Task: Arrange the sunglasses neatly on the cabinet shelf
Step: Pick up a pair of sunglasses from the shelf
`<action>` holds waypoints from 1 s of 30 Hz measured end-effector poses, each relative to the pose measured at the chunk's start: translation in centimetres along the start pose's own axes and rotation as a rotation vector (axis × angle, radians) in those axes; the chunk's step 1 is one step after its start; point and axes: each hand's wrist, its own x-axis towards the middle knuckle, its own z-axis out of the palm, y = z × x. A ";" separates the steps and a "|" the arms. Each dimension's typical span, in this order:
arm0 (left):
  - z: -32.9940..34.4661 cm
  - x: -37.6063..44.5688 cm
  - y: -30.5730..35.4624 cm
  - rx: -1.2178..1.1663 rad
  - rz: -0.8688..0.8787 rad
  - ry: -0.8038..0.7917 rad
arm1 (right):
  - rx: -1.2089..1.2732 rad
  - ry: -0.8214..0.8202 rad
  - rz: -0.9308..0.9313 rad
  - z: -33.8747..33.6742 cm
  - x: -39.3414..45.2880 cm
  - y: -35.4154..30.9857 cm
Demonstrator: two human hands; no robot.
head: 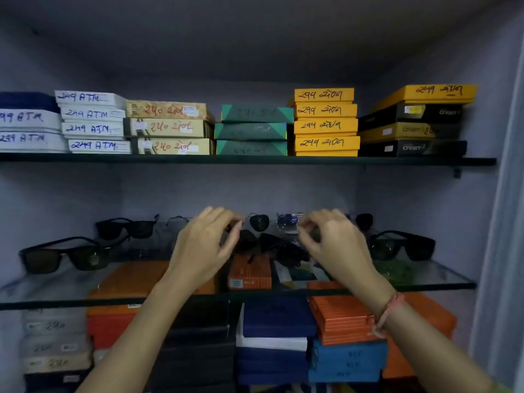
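Left hand [208, 245] and right hand [330, 242] both pinch the ends of one pair of aviator sunglasses [273, 222] at the rear centre of the glass shelf [56, 287]. Other dark sunglasses [65, 256] sit alongside.

Both bare forearms are reaching forward and up, palms facing away. The left hand [202, 245] and right hand [334, 245] are curling their fingers in loose pinches; a red thread bracelet [385, 313] is circling the right wrist.
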 end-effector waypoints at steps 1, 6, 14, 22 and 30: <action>0.6 0.2 -0.2 -0.009 -0.028 -0.028 | 0.057 -0.125 0.083 0.8 0.2 0.6; 2.6 1.6 -0.4 0.016 -0.054 -0.142 | 0.195 -0.634 0.311 3.3 1.3 2.4; 4.2 4.7 -0.1 0.005 -0.115 -0.215 | 0.382 -0.453 0.353 2.2 2.8 4.0; 4.0 6.1 0.2 -0.086 -0.192 -0.341 | 0.393 -0.203 0.148 0.3 3.1 4.9; 3.5 6.2 0.8 -0.102 -0.187 -0.359 | 0.482 -0.261 0.226 -0.6 3.6 4.9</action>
